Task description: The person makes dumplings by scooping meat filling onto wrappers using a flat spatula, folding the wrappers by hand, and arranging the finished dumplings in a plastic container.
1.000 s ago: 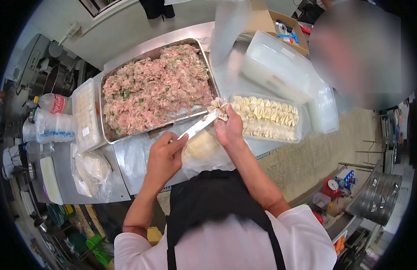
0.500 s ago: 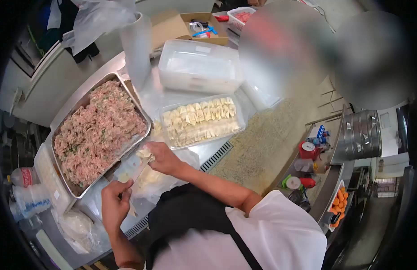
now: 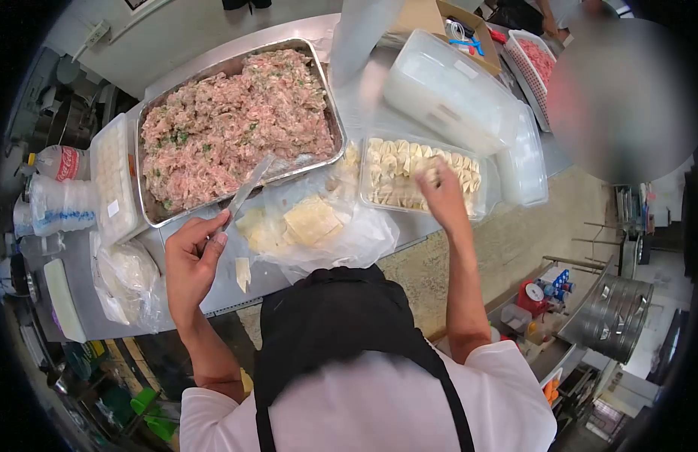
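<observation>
My left hand (image 3: 192, 260) pinches the handle end of a flat spatula (image 3: 251, 183), its blade over the near edge of a metal tray (image 3: 335, 113) heaped with minced meat filling (image 3: 228, 113). Over a clear plastic container (image 3: 481, 209) lined with rows of folded dumplings (image 3: 394, 154), my right hand (image 3: 445, 197) has its fingers closed around a pale dumpling (image 3: 433, 177), mostly covered by the fingertips. Between the hands, a stack of square wrappers (image 3: 313, 220) rests on a plastic bag (image 3: 364, 239).
Behind the dumplings stand a large lidded plastic box (image 3: 447, 90) and a white basket (image 3: 523, 64) of pink meat. At left are a white container (image 3: 111, 177), a cola bottle (image 3: 62, 162) and a bagged pale mass (image 3: 126, 275). A wrapper strip (image 3: 243, 273) lies near the table edge.
My right hand has moved from beside my left hand rightward to the dumpling container, carrying the dumpling. My left hand now points the spatula toward the meat tray. The camera view has turned.
</observation>
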A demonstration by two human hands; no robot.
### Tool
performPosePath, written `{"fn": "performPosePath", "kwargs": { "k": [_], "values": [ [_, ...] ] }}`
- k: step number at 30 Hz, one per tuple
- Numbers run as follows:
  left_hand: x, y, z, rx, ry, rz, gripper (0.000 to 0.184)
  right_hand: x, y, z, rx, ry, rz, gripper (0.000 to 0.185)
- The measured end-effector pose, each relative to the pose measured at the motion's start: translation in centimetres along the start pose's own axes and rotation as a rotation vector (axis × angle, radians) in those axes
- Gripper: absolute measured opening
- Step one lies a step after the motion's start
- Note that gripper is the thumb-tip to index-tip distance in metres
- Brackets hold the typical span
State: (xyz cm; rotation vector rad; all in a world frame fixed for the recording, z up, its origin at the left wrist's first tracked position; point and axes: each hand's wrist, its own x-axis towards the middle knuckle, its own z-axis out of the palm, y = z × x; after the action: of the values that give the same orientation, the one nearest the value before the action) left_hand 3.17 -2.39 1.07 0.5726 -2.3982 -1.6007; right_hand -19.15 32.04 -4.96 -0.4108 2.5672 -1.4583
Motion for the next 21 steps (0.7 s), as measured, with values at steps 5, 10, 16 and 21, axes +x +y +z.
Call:
{"fn": "performPosePath", "kwargs": {
  "k": [5, 10, 16, 21],
  "values": [
    [0.1, -0.9, 0.1, 0.071, 0.018, -0.021, 0.035, 0.1, 5.2, 3.0, -0.358, -0.161, -0.193, 0.041],
    [0.0, -1.1, 0.0, 0.061, 0.007, -0.043, 0.036, -0.2, 3.8, 6.4, -0.259, -0.047, -0.227, 0.044],
    [-0.1, -1.3, -0.1, 0.031, 0.018, -0.07, 0.035, -0.6, 4.0, 8.3, -0.262, 0.014, -0.016, 0.04],
    [0.0, -1.8, 0.0, 0.078, 0.008, -0.066, 0.037, -1.4, 4.1, 9.1, -0.249, 0.105, 0.095, 0.037]
  ]
}}
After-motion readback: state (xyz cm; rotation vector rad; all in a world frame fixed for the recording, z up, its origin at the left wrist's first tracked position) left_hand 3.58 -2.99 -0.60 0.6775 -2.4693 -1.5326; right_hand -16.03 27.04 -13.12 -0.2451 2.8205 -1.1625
